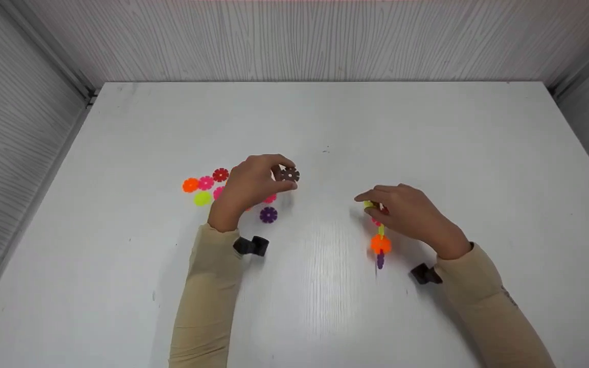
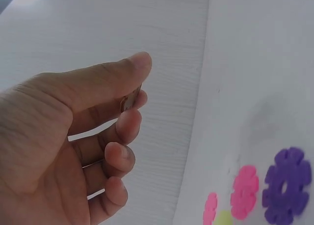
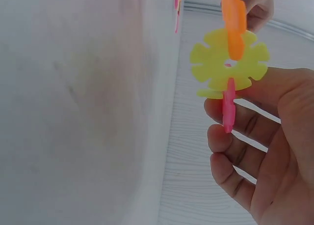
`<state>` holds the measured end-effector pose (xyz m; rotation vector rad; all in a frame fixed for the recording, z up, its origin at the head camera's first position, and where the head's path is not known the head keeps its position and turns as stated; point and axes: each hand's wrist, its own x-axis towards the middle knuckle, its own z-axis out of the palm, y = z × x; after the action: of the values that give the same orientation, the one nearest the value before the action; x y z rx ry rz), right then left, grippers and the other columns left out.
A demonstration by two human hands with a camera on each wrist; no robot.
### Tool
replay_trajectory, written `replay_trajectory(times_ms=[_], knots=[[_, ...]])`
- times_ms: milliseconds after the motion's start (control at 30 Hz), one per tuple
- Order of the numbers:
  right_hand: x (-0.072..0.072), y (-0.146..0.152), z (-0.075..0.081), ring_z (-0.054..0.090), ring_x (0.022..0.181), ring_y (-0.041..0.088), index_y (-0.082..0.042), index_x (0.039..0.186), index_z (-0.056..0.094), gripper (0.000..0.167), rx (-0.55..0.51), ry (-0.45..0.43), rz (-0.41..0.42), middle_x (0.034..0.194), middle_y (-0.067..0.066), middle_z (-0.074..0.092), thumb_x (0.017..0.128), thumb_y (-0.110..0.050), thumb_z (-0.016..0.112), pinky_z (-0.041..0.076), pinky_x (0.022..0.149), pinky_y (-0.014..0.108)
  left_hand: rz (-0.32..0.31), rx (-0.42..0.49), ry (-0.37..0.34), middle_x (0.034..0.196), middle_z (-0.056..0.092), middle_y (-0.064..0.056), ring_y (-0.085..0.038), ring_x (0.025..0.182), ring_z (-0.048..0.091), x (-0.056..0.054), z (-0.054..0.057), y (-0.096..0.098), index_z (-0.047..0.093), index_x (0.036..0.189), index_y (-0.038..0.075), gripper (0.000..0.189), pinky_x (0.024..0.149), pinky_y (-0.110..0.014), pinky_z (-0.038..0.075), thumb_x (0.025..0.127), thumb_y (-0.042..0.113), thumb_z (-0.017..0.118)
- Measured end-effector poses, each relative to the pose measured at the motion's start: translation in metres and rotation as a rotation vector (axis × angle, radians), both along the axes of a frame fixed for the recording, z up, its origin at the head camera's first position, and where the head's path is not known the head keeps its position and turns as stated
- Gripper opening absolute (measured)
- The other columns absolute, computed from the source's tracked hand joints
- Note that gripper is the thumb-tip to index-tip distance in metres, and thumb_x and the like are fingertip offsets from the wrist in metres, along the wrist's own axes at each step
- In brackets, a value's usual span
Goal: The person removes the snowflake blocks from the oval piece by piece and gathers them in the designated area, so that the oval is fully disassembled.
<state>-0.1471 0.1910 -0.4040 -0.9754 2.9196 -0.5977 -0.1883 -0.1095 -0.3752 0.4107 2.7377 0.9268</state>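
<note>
Between the thumb and fingertips of my left hand (image 1: pixel 251 184) is a brown notched plastic disc (image 1: pixel 290 175), pinched at its edge. The left wrist view shows only a thin side of it. My right hand (image 1: pixel 409 214) grips one end of a chain of interlocked discs, held above the table. An orange disc (image 1: pixel 381 244) and a purple disc (image 1: pixel 380 259) hang at the chain's near end. In the right wrist view a flat yellow disc (image 3: pixel 208 70) meets an edge-on pink disc (image 3: pixel 228 109) by the fingertips. The fingers partly hide the gripped end.
Loose notched discs lie under and left of my left hand: a purple one (image 1: pixel 268 214), a red one (image 1: pixel 220 175), an orange one (image 1: pixel 190 185), a yellow one (image 1: pixel 202 198) and several pink ones. The white table (image 1: pixel 315 306) has panel walls behind and at both sides.
</note>
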Motion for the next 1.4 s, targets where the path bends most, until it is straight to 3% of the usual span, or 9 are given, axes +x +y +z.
replay_trajectory(times_ms=[233,433,733,1033,1233,1400], knots=[[-0.001,0.001,-0.003,0.056,0.067,0.013,-0.011,0.112,0.071,0.024,0.019,-0.022,-0.005,0.082,0.000,0.067,0.088,-0.009,0.068,0.045,0.072,0.035,0.109,0.036,-0.042,0.099,0.065,-0.005,-0.020,0.091,0.058,-0.005,0.004,-0.026,0.065,0.120,0.020,0.036,0.071,-0.031,0.044,0.087,0.032,0.070],[-0.002,0.002,-0.005,0.061,0.075,0.018,-0.010,0.116,0.068,0.029,0.061,-0.115,-0.021,0.090,0.004,0.067,0.088,-0.014,0.070,0.051,0.073,0.035,0.154,0.064,-0.055,0.099,0.062,-0.008,-0.022,0.093,0.056,-0.010,-0.001,-0.044,0.064,0.122,0.018,0.037,0.073,-0.030,0.042,0.088,0.031,0.070],[0.000,0.004,-0.003,0.060,0.080,0.017,-0.009,0.119,0.066,0.030,0.102,-0.197,-0.019,0.095,0.003,0.063,0.090,-0.014,0.067,0.053,0.074,0.035,0.302,0.107,-0.132,0.115,0.059,-0.014,-0.027,0.106,0.052,-0.006,-0.006,-0.091,0.058,0.132,0.014,0.046,0.084,-0.034,0.048,0.090,0.030,0.068],[0.000,0.003,-0.003,0.062,0.086,0.018,-0.009,0.119,0.065,0.029,0.120,-0.233,-0.024,0.098,0.004,0.062,0.090,-0.013,0.066,0.054,0.078,0.037,0.351,0.118,-0.196,0.124,0.056,-0.016,-0.031,0.116,0.048,0.003,-0.014,-0.128,0.054,0.134,0.012,0.048,0.093,-0.039,0.042,0.091,0.031,0.065],[0.001,0.004,0.000,0.063,0.091,0.021,-0.010,0.123,0.064,0.032,0.152,-0.282,-0.052,0.103,0.006,0.062,0.092,-0.018,0.065,0.054,0.083,0.041,0.402,0.076,-0.324,0.131,0.049,-0.017,-0.032,0.118,0.044,0.009,-0.018,-0.143,0.053,0.135,0.015,0.051,0.097,-0.043,0.039,0.090,0.034,0.066],[0.001,0.006,0.000,0.063,0.097,0.023,-0.010,0.125,0.062,0.037,0.171,-0.330,-0.079,0.108,0.008,0.061,0.092,-0.026,0.065,0.053,0.086,0.044,0.414,0.059,-0.385,0.132,0.046,-0.017,-0.031,0.120,0.041,0.011,-0.022,-0.153,0.052,0.136,0.018,0.052,0.098,-0.041,0.038,0.090,0.036,0.066]])
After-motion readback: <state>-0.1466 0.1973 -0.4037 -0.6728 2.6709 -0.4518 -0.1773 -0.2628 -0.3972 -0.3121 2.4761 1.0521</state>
